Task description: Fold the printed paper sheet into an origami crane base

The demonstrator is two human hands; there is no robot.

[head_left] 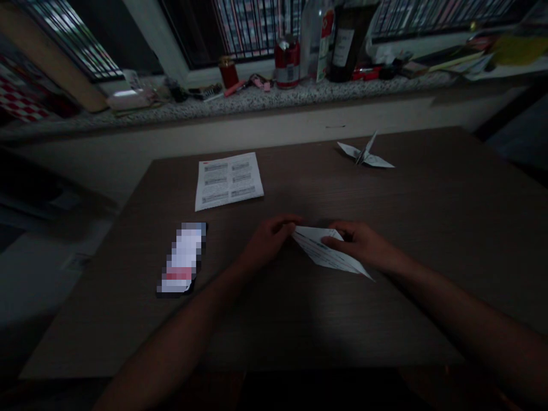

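A folded sheet of printed paper [327, 251], roughly diamond-shaped, is held a little above the table between both hands. My left hand [272, 237] pinches its left corner between thumb and fingers. On the paper's right side, my right hand [355, 242] grips it with the thumb on top and the fingers behind the upper edge. One thin point of the paper sticks out at the lower right. The right fingertips are partly hidden by the sheet.
On the brown table [274, 325] lie a phone [183, 257] with a lit, blurred screen, a flat printed sheet [231, 180] and a folded paper crane [363, 155]. Behind, a stone windowsill [257, 103] bears a red can [287, 63], bottles [317, 43] and small clutter.
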